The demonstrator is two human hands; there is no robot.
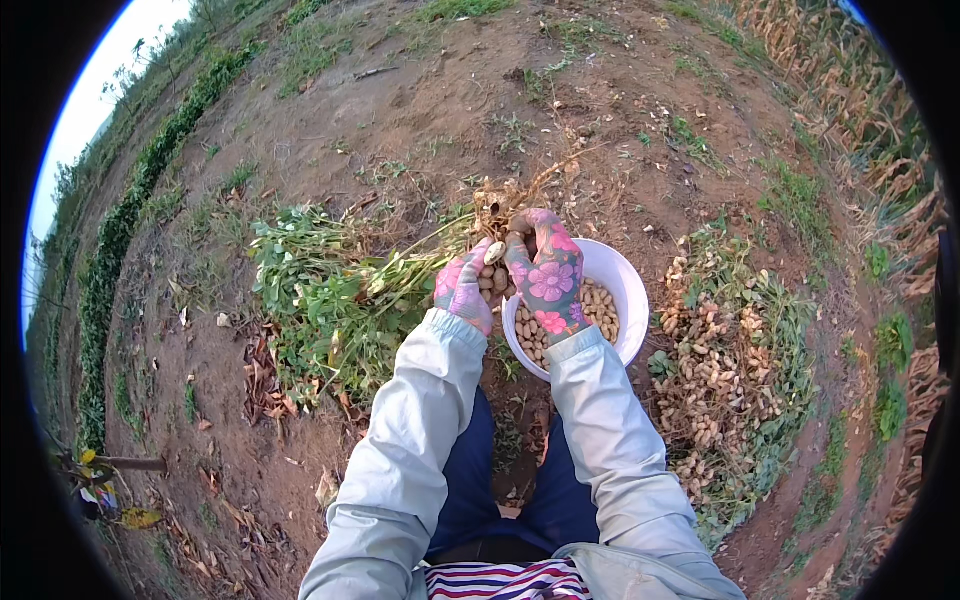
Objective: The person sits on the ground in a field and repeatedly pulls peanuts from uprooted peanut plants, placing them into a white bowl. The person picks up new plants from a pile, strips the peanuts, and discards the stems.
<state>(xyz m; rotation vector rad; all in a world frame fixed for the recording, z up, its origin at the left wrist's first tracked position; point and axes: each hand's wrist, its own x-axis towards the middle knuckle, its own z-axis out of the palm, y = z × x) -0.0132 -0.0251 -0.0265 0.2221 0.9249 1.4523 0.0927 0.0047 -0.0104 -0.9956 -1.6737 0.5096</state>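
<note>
Both hands wear floral-patterned gloves. My left hand (466, 289) is closed around several peanut pods (492, 281) at the root end of a peanut plant (427, 255), whose leafy stems run off to the left. My right hand (549, 266) touches the plant's roots (499, 206) with curled fingers, right beside the left hand; whether it grips a pod is hidden. Under and behind my right hand stands a white plastic bucket (636, 300), partly filled with picked peanut pods (600, 307).
Leafy peanut plants (322, 322) lie on the soil at the left. A large heap of peanut plants with pods attached (720, 375) lies right of the bucket. Dry leaves (262, 379) are at the left, and dry corn stalks (840, 82) stand at the upper right.
</note>
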